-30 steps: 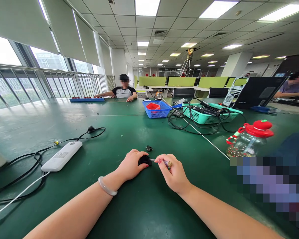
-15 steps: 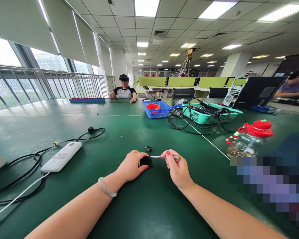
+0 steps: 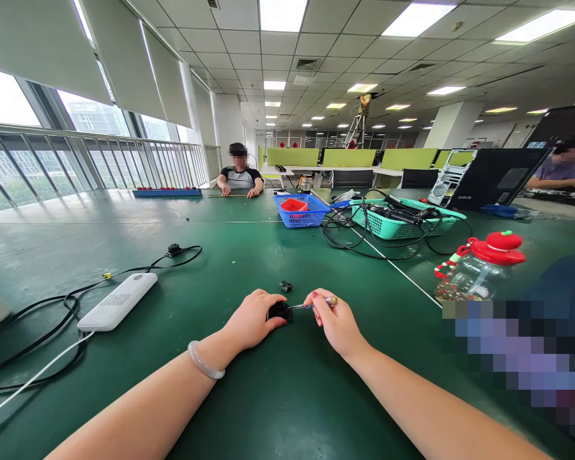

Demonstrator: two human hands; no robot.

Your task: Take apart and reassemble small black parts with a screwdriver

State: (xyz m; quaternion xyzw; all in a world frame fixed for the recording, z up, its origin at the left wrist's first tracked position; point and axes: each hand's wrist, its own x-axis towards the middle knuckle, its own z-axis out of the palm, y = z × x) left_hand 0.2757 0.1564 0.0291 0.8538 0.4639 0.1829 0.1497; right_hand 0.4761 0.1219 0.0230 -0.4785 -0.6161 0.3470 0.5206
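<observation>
My left hand is closed around a small black box-like part, steadying it on the green table; the palm hides some of it. In my right hand is a screwdriver, pinched near its handle. Its thin metal shaft points left, and the tip meets the right side of the black part. Just beyond them lies a small black clump of pieces, too small to make out.
At left a white power strip lies among black cables. A blue basket, a green basket with cables, and a red-lidded jar stand ahead and right. A person sits across the table.
My right hand has shifted slightly left with the screwdriver, whose tip has dropped a little along the black part's right side. My left hand stays put. The person opposite has drawn their hands closer together.
</observation>
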